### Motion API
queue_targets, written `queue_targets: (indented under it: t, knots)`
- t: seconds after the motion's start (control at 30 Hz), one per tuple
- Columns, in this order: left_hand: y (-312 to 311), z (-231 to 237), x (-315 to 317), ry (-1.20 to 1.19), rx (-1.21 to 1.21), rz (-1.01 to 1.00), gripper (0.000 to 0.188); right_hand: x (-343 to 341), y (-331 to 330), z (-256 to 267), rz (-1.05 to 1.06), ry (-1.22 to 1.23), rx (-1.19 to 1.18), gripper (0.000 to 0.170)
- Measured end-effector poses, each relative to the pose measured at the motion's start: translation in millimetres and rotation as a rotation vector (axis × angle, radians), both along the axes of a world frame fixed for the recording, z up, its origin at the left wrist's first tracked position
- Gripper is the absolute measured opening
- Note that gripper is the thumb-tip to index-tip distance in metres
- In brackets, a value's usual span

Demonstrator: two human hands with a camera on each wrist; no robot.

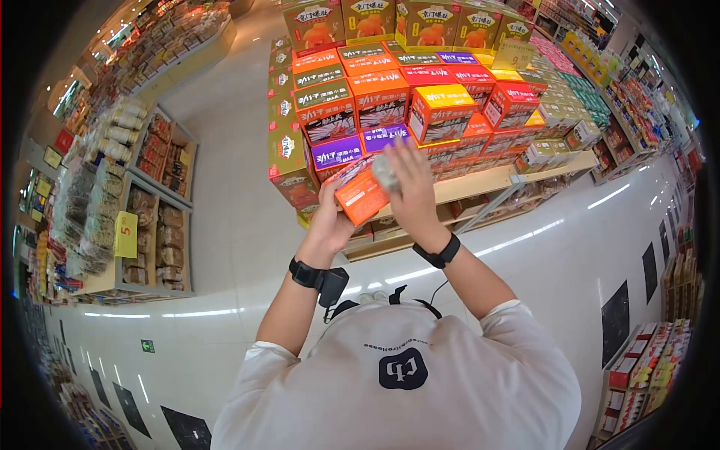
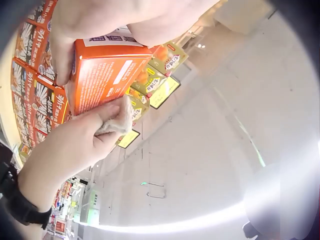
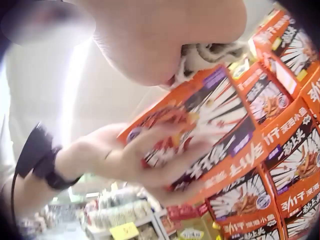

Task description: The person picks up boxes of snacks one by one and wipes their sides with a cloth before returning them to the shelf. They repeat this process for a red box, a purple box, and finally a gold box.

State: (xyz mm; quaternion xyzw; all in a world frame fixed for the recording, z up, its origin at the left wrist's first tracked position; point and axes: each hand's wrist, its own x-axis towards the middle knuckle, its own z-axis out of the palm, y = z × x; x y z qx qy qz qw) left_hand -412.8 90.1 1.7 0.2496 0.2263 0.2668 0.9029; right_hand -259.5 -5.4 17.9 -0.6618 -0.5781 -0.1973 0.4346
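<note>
An orange snack box [image 1: 361, 196] is tilted in the left hand [image 1: 330, 223], which grips it by its side. In the right wrist view the left hand's fingers [image 3: 165, 155] spread over the box's printed front [image 3: 210, 120]. The right hand [image 1: 412, 187] pinches a crumpled greyish-white cloth [image 1: 385, 172] beside the box. In the left wrist view the right hand [image 2: 75, 145] holds the cloth [image 2: 120, 120] against the box's lower edge [image 2: 107, 82].
Stacked orange boxes [image 1: 382, 91], purple-topped boxes [image 1: 336, 152] and green-brown boxes [image 1: 289, 154] fill the display in front. Its wooden shelf edge [image 1: 480, 189] runs below. Packaged goods stand on a shelf at the left with a yellow price sign [image 1: 126, 234].
</note>
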Motion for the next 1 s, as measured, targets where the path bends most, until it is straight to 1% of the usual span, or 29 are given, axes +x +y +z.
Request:
queue_targets:
  t: [0.07,0.13,0.17,0.2,0.23,0.27,0.3,0.33,0.37,0.4,0.43,0.47,0.5,0.53,0.57,0.6,0.63,0.67,0.7,0.73,0.8,0.83,0.87,0.93,0.97,1.0]
  knots:
    - [3,-11,-2,-0.026,-0.049,-0.028,0.038,-8,-5,-2,0.025,0.012,-0.022,0.058]
    - [9,-35,0,-0.044,-0.070,-0.033,0.037,-31,-17,-7,0.520,-0.165,-0.229,0.060]
    - [13,-46,-1,-0.061,-0.087,-0.047,0.037,-24,-12,-23,0.416,-0.130,-0.183,0.059]
    - [9,-34,-1,-0.060,-0.085,-0.046,0.037,-19,-7,-20,0.418,-0.130,-0.182,0.059]
    - [0,-11,-1,-0.032,-0.071,-0.031,0.037,-12,-2,-16,0.286,-0.076,-0.110,0.059]
    - [-7,0,-2,-0.006,-0.063,-0.012,0.037,-6,1,-12,0.158,-0.024,-0.044,0.059]
    - [-7,-5,-3,-0.010,-0.071,0.000,0.037,-4,1,-10,0.030,0.031,0.022,0.059]
    - [-1,-12,-5,-0.090,-0.179,-0.088,0.038,-10,-6,-12,0.037,0.034,0.018,0.059]
    - [3,-17,-6,-0.170,-0.282,-0.182,0.038,-20,-17,-15,0.276,-0.106,-0.116,0.060]
    - [1,-18,-6,-0.164,-0.278,-0.182,0.038,-25,-23,-17,0.512,-0.246,-0.248,0.062]
    - [-3,-20,-3,-0.060,-0.182,-0.070,0.039,-18,-18,-24,0.452,-0.131,-0.160,0.059]
    - [-5,-22,-1,0.039,-0.087,0.043,0.040,-8,-13,-25,0.449,-0.132,-0.157,0.059]
    - [-9,-8,-5,0.013,-0.066,0.003,0.041,-1,-9,-16,0.216,-0.066,-0.091,0.060]
    - [-9,-11,-6,0.008,-0.074,0.011,0.041,3,-9,-11,-0.011,-0.001,-0.029,0.061]
    - [-7,-14,-7,0.032,-0.067,-0.031,0.045,-1,-8,-26,0.220,-0.044,0.000,0.060]
    - [-5,-17,-9,0.061,-0.053,-0.080,0.049,-4,-14,-30,0.220,-0.039,0.000,0.060]
    - [-5,-19,-7,0.066,-0.047,-0.084,0.049,-7,-19,-33,0.345,-0.136,-0.092,0.057]
    - [-6,-22,-5,0.104,-0.040,-0.014,0.049,-7,-21,-33,0.465,-0.234,-0.181,0.054]
    - [-5,-22,-3,0.139,-0.033,0.055,0.049,2,-18,-22,0.348,-0.154,-0.086,0.054]
    - [-5,-11,-4,0.135,-0.029,0.053,0.049,14,-15,-19,0.345,-0.159,-0.082,0.054]
    - [-8,7,-15,0.067,-0.035,-0.031,0.047,33,-14,-13,0.227,0.212,-0.033,0.051]
    - [-9,11,-18,0.067,-0.036,-0.027,0.047,37,-18,-9,0.380,0.351,-0.084,0.051]
    - [-9,14,-21,0.084,-0.036,-0.050,0.049,39,-19,-11,0.383,0.353,-0.085,0.051]
    - [-8,11,-26,0.098,-0.043,-0.065,0.052,38,-24,-12,0.766,0.590,-0.117,0.062]
    - [-5,5,-29,0.055,-0.056,-0.129,0.055,37,-25,-11,0.770,0.591,-0.123,0.062]
    - [-6,6,-30,0.011,-0.069,-0.191,0.058,34,-28,-3,0.821,0.500,-0.126,0.070]
